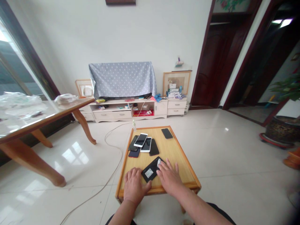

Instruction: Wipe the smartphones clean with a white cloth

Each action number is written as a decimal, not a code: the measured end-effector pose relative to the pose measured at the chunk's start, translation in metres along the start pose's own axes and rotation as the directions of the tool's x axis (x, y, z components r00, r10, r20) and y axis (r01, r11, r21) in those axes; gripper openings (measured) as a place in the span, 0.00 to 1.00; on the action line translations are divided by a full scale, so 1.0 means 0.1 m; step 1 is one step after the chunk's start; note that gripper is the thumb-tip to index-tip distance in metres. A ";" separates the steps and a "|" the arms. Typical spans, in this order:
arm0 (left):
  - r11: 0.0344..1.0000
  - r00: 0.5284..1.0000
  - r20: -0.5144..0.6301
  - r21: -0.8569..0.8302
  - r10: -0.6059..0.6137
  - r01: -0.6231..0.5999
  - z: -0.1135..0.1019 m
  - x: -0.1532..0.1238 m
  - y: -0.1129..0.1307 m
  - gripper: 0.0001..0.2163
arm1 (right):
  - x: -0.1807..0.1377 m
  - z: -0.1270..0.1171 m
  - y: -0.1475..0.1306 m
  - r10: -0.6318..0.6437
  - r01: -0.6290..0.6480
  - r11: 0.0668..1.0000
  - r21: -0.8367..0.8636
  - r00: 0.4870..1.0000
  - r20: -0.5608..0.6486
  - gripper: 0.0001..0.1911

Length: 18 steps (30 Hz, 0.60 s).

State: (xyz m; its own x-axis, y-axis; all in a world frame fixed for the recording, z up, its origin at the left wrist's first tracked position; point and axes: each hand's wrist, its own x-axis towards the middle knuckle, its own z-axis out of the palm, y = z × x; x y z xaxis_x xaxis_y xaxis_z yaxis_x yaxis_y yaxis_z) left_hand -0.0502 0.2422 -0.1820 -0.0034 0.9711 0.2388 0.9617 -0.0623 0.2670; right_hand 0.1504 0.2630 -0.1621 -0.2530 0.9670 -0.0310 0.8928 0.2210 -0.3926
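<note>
A black smartphone [152, 169] lies face down and slanted near the front of the small wooden table, with a pale label on its back. My left hand [135, 185] braces its lower left corner, fingers along one edge and thumb by the lower edge. My right hand [170, 177] presses a small white wad [159, 162] against the phone's upper end; the wad's kind is unclear, and fingers partly cover it. Behind it, several phones lie in an overlapping group, with a white-framed phone [141, 140] on top. Another dark phone [167, 133] lies alone at the back right.
The low table [179, 156] has a raised orange-brown rim. A small clear bottle [134, 125] is by its far left corner. A cable [110, 176] runs over the floor at left. A larger table [81, 104], a white cabinet [110, 115] and a potted plant [280, 129] surround it.
</note>
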 end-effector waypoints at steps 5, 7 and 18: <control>1.000 1.000 -0.008 -0.020 0.013 -0.013 0.02 0.01 -0.02 0.23 | -0.04 0.07 -0.11 -0.182 0.179 0.982 0.058 0.983 0.041 0.26; 1.000 1.000 -0.002 -0.015 0.007 -0.007 0.01 0.01 -0.01 0.23 | 0.07 0.01 -0.06 -0.071 0.071 0.997 0.030 0.997 0.018 0.27; 1.000 0.999 0.045 -0.023 0.004 -0.003 0.02 0.02 -0.04 0.19 | 0.01 0.13 -0.28 -0.293 0.287 0.953 0.095 0.955 0.053 0.28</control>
State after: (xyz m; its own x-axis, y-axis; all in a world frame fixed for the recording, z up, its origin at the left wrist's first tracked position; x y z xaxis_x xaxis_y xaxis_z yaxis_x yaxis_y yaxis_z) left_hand -0.0537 0.2447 -0.1841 0.0128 0.9802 0.1978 0.9551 -0.0705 0.2876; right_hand 0.1199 0.2565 -0.1632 -0.5227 0.8517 0.0367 0.7428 0.4762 -0.4706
